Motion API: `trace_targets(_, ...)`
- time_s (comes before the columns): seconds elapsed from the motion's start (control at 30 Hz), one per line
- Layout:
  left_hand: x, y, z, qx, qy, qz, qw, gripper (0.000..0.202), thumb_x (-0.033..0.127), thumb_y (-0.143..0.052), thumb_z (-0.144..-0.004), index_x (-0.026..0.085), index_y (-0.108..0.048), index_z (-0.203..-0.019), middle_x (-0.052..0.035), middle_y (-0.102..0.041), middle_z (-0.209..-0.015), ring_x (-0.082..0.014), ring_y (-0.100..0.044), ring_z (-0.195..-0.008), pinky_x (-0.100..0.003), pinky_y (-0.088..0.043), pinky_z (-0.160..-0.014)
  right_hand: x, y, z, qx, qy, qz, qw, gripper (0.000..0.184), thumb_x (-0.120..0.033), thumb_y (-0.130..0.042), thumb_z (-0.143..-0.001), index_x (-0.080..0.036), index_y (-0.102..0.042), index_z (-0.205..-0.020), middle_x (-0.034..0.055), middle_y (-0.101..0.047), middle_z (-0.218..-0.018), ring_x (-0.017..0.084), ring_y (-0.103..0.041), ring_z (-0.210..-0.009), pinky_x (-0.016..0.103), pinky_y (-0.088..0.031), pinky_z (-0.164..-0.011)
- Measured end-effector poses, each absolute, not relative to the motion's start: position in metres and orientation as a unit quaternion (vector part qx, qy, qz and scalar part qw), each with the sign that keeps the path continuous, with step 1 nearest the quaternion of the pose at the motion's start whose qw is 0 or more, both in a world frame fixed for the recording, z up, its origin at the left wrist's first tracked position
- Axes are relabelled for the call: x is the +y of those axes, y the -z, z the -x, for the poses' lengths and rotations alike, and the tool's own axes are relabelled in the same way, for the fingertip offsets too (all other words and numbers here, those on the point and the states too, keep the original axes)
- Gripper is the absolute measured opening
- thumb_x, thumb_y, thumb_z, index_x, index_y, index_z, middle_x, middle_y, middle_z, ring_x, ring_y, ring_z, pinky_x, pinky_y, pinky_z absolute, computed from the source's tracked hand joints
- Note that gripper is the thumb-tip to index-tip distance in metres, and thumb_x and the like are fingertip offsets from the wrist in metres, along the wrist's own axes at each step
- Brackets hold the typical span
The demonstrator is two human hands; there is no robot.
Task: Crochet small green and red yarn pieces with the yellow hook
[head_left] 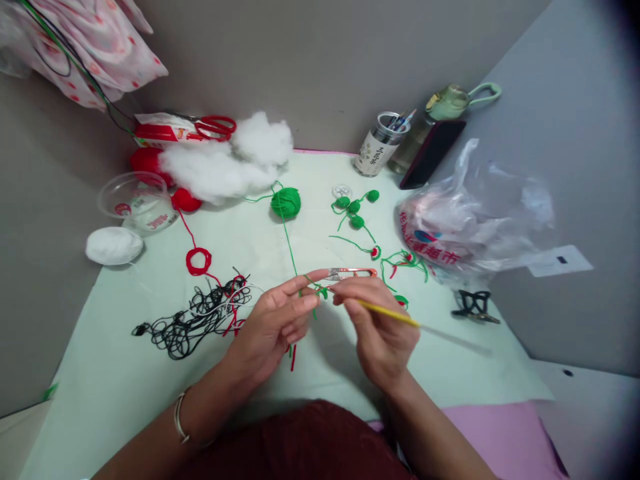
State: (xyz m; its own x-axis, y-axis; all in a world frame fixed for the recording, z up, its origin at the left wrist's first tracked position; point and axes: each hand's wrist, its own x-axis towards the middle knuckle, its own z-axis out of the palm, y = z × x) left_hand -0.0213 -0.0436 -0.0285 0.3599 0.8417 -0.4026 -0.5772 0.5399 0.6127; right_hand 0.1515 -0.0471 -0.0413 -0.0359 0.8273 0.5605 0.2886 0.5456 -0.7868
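Grasping a slim yellow-and-grey crochet hook (387, 313) in the right hand (385, 337), above the nearer half of the pale green worktop (450, 380). Points its working end toward the left edge, with its long axis slanting back to the near right corner. Pinching a tiny bright-green crocheted piece (323, 292) in the left hand (280, 317), strung to a round green yarn ball (286, 203) toward the far edge. Just beyond both hands, orange-handled metal snips (371, 272); moving room toward the near edge. Looks straight, with blurred rear.
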Motion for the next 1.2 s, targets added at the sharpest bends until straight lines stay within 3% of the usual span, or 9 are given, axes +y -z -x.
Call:
trace_targets(0.17,-0.041,0.027,0.024,0.360,-0.471,-0.190,0.783,0.019,0.021,-0.086,-0.081,0.019,-0.085,-0.099,0.0072,-0.049,-0.065,0.0001,-0.024,-0.046,-0.015,-0.022,-0.043,-0.037,0.036,-0.157,-0.513,-0.463,0.381,0.615,0.016,-0.029,-0.065,-0.101,-0.024,-0.080,-0.097,0.0029,-0.072,-0.087,0.015,-0.065,-0.065,0.029,-0.056,-0.057)
trace_targets(0.33,-0.045,0.026,0.018,0.381,-0.464,-0.236,0.764,0.043,0.021,-0.090,-0.076,0.026,-0.081,-0.118,0.0046,-0.061,-0.080,-0.0017,-0.035,-0.049,-0.018,-0.027,-0.043,-0.039,0.038,-0.150,-0.571,-0.449,0.377,0.575,0.012,-0.028,-0.069,-0.100,-0.025,-0.080,-0.101,0.0055,-0.078,-0.095,0.019,-0.070,-0.084,0.034,-0.060,-0.074)
trace_targets(0.5,-0.045,0.027,0.021,0.385,-0.455,-0.238,0.767,0.036,0.025,-0.087,-0.079,0.022,-0.081,-0.115,0.0046,-0.060,-0.080,-0.0008,-0.032,-0.047,-0.020,-0.026,-0.044,-0.041,0.035,-0.153,-0.544,-0.491,0.378,0.566,0.018,-0.031,-0.059,-0.105,-0.022,-0.075,-0.103,0.0063,-0.078,-0.095,0.017,-0.072,-0.072,0.033,-0.062,-0.066)
trace_targets(0.6,-0.046,0.028,0.021,0.393,-0.475,-0.243,0.749,0.037,0.025,-0.087,-0.080,0.022,-0.080,-0.116,0.0049,-0.059,-0.080,-0.0013,-0.035,-0.048,-0.019,-0.027,-0.045,-0.046,0.032,-0.156,-0.643,-0.373,0.391,0.543,0.019,-0.021,-0.055,-0.106,-0.024,-0.073,-0.109,0.0054,-0.078,-0.096,0.018,-0.075,-0.082,0.034,-0.064,-0.074)
trace_targets(0.77,-0.047,0.026,0.020,0.370,-0.452,-0.211,0.783,0.050,0.029,-0.089,-0.079,0.019,-0.076,-0.126,0.0069,-0.053,-0.070,-0.0020,-0.029,-0.048,-0.018,-0.024,-0.043,-0.056,0.035,-0.156,-0.815,-0.091,0.367,0.440,0.036,-0.006,-0.068,-0.095,-0.029,-0.075,-0.122,0.0063,-0.078,-0.110,0.022,-0.075,-0.102,0.033,-0.064,-0.083)
trace_targets(0.9,-0.043,0.025,0.023,0.362,-0.428,-0.175,0.810,0.044,0.027,-0.088,-0.080,0.015,-0.077,-0.122,0.0112,-0.038,-0.058,-0.0029,-0.019,-0.048,-0.016,-0.022,-0.043,-0.052,0.036,-0.156,-0.746,-0.156,0.403,0.507,0.028,-0.014,-0.061,-0.101,-0.030,-0.076,-0.119,0.0052,-0.077,-0.102,0.021,-0.074,-0.093,0.037,-0.063,-0.078)
trace_targets(1.03,-0.044,0.026,0.020,0.400,-0.470,-0.217,0.756,0.043,0.024,-0.089,-0.077,0.021,-0.078,-0.119,0.0063,-0.056,-0.074,-0.0017,-0.027,-0.048,-0.018,-0.023,-0.042,-0.044,0.034,-0.152,-0.620,-0.349,0.401,0.577,0.020,-0.025,-0.058,-0.105,-0.026,-0.077,-0.106,0.0031,-0.073,-0.085,0.017,-0.069,-0.068,0.036,-0.060,-0.065)
trace_targets(1.1,-0.047,0.027,0.017,0.411,-0.479,-0.252,0.734,0.049,0.025,-0.089,-0.078,0.024,-0.076,-0.126,0.0044,-0.061,-0.082,-0.0026,-0.032,-0.050,-0.019,-0.024,-0.043,-0.044,0.036,-0.149,-0.649,-0.320,0.409,0.555,0.020,-0.022,-0.060,-0.103,-0.028,-0.079,-0.109,0.0035,-0.075,-0.089,0.017,-0.070,-0.072,0.034,-0.060,-0.065)
trace_targets(1.2,-0.051,0.028,0.013,0.411,-0.473,-0.253,0.737,0.060,0.031,-0.088,-0.079,0.024,-0.071,-0.137,0.0071,-0.055,-0.070,-0.0042,-0.030,-0.049,-0.020,-0.024,-0.044,-0.049,0.041,-0.144,-0.748,-0.146,0.413,0.498,0.033,-0.012,-0.067,-0.097,-0.032,-0.079,-0.120,0.0052,-0.077,-0.103,0.021,-0.073,-0.090,0.034,-0.061,-0.075)
